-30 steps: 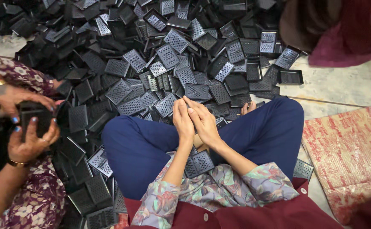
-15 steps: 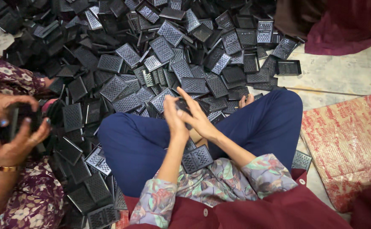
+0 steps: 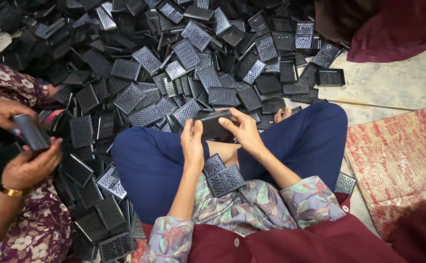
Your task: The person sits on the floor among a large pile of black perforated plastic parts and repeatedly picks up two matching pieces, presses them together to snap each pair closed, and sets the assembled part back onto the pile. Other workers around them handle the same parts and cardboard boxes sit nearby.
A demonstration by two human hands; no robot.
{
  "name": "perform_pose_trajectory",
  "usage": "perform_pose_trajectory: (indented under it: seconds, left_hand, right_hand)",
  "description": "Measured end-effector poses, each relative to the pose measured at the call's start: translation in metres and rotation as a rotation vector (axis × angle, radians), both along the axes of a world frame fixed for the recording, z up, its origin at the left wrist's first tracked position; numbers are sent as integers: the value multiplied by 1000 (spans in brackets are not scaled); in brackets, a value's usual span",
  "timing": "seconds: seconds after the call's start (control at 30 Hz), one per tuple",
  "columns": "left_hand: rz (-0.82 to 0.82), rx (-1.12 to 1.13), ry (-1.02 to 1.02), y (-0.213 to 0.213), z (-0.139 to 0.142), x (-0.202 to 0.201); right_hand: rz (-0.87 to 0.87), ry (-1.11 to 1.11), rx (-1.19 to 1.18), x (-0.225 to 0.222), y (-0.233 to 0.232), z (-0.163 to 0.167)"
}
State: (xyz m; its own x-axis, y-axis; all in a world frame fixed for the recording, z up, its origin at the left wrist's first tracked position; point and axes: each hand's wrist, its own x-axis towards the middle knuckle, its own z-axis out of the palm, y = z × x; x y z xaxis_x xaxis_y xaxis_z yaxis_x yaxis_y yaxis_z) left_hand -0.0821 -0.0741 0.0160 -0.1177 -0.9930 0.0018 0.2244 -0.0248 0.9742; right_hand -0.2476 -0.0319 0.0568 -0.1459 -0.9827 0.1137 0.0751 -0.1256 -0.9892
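Note:
I sit cross-legged in blue trousers. My left hand (image 3: 192, 141) and my right hand (image 3: 244, 130) both grip one black rectangular plastic box (image 3: 214, 124), held flat above my lap at the edge of the heap. My left fingers wrap its left end; my right fingers lie over its right end. Two black perforated lids (image 3: 225, 179) rest in my lap just below the hands.
A large heap of black perforated plastic trays and lids (image 3: 183, 58) covers the floor ahead and to the left. A co-worker's hands (image 3: 28, 160) at the left hold another black piece (image 3: 31, 131). A red patterned mat (image 3: 398, 156) lies at the right, dark red cloth (image 3: 388, 24) at the upper right.
My hands, pressed together a second ago, have parted and now hold a black box flat between them. The co-worker's hands have shifted with their own piece.

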Motion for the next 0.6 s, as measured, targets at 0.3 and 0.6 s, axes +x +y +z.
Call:
perform_pose_trajectory:
  seconds: [0.3,0.6]
  left_hand:
    - [-138,90,-384,33,-14,52]
    - [-390,-339,-788,44,5,55]
  right_hand:
    - [260,428,279,5,34,-6]
    - [316,608,218,-35,31,14]
